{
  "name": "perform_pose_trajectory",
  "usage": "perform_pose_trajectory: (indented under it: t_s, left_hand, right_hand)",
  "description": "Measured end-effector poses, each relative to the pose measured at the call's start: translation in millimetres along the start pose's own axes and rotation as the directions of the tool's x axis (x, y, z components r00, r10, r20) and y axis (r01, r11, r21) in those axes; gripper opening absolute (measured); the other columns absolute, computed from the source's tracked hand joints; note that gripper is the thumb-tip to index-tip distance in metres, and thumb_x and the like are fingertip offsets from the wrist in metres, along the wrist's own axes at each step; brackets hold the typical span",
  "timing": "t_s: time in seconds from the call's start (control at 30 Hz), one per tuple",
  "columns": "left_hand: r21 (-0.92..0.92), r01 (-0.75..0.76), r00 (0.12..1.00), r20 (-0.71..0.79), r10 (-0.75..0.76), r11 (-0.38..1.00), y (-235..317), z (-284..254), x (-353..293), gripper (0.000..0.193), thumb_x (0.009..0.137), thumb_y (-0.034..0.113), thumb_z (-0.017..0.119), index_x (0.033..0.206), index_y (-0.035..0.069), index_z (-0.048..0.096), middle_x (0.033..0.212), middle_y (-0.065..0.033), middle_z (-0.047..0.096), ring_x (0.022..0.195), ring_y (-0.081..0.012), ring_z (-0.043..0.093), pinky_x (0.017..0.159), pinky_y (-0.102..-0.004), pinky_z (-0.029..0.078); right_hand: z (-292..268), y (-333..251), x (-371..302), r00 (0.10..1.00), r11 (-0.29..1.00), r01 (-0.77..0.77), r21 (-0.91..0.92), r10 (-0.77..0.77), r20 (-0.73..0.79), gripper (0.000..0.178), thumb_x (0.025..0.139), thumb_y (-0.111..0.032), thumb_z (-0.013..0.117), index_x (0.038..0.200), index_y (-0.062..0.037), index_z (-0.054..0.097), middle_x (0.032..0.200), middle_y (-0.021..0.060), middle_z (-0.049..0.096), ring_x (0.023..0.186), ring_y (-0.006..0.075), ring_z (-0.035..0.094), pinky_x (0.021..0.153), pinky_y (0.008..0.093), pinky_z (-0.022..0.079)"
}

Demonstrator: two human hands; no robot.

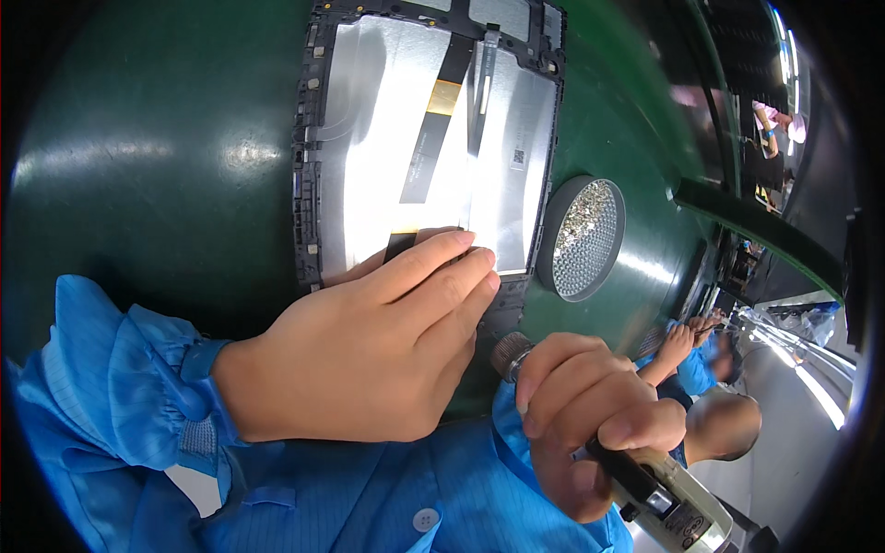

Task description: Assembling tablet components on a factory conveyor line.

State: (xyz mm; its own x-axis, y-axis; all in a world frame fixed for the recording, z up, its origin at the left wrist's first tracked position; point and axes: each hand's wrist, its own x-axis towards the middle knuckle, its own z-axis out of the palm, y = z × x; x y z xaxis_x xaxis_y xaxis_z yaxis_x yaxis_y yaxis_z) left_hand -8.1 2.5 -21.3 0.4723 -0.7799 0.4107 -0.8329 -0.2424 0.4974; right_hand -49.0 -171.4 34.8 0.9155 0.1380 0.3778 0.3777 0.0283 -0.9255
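Observation:
An opened tablet-like device (311,198) with a black frame and silvery battery panels (373,101) lies in front of me. A dark ribbon cable with gold bands (422,158) slants across it, beside a narrow dark strip (483,88). My left hand (369,346) rests over the device's near end, fingers stretched out and lying on the lower ends of cable and strip; what is under the fingers is hidden. My right hand (590,405) is wrapped round an electric screwdriver (678,516), off the device at its near right. The screwdriver's knurled metal nose (510,356) points left.
Right of the device stands a round grey dish (606,269) with a dimpled bottom and many tiny screws (581,217). The green tabletop (157,157) spreads around them. A dark green bar (761,235) crosses at right. Other people (724,424) sit farther right, one with hands (682,341) raised.

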Motion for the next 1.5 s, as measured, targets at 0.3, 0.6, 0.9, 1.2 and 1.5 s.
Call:
perform_pose_trajectory:
  t_s: [0.3,0.6,0.9,1.2,1.5]
  left_hand:
    - [-0.245,0.142,0.989,0.005,-0.145,0.959,3.3,-4.5,12.4,0.014,0.08,0.006,0.068,0.09,-0.003,0.07,0.103,-0.0172,0.062,0.109,-0.0324,0.056,0.103,-0.0531,0.041]
    - [-0.199,-0.07,0.995,0.062,0.084,0.977,-4.1,-12.1,6.4,0.026,0.067,0.003,0.078,0.087,-0.007,0.065,0.092,-0.0124,0.054,0.107,-0.0341,0.058,0.102,-0.0616,0.042]
    - [0.123,-0.064,0.998,0.03,0.061,0.99,31.2,-9.0,-2.3,0.021,0.069,0.003,0.073,0.086,-0.005,0.066,0.092,-0.0143,0.062,0.093,-0.0308,0.062,0.078,-0.0409,0.052]
    - [0.27,0.148,0.989,-0.028,-0.146,0.951,64.7,11.6,-3.2,0.022,0.071,0.004,0.07,0.089,-0.008,0.066,0.104,-0.0233,0.065,0.097,-0.035,0.064,0.08,-0.042,0.054]
    - [0.406,0.222,0.973,-0.037,-0.227,0.887,85.0,21.4,11.3,0.021,0.073,0.006,0.07,0.085,-0.009,0.063,0.101,-0.0251,0.064,0.094,-0.035,0.063,0.079,-0.0413,0.054]
  right_hand:
    - [-39.1,-18.6,-7.4,0.98,0.996,0.06,-0.065,-0.071,-0.187,0.033,0.08,-0.013,0.062,0.109,-0.007,0.048,0.063,0.0043,0.052,0.052,0.0176,0.054,0.05,0.033,0.046]
    - [-116.3,-15.9,-29.6,0.966,0.988,0.057,-0.142,-0.091,-0.243,0.041,0.081,-0.017,0.056,0.12,-0.0047,0.05,0.07,0.0085,0.051,0.061,0.0201,0.052,0.064,0.0392,0.04]
    - [-152.6,8.6,-45.9,0.873,0.993,0.087,-0.08,-0.115,-0.473,0.039,0.082,-0.016,0.055,0.117,0.0008,0.052,0.072,0.0096,0.052,0.064,0.0201,0.051,0.068,0.0385,0.04]
    - [-159.8,20.5,-46.1,0.845,0.991,0.09,-0.101,-0.129,-0.519,0.037,0.082,-0.01,0.053,0.117,0.0039,0.052,0.071,0.0101,0.052,0.062,0.0192,0.049,0.064,0.0369,0.041]
    - [-156.8,18.6,-49.4,0.822,0.984,0.097,-0.15,-0.164,-0.545,0.034,0.082,-0.009,0.055,0.113,0.0058,0.054,0.071,0.0101,0.053,0.059,0.0191,0.05,0.065,0.0384,0.044]
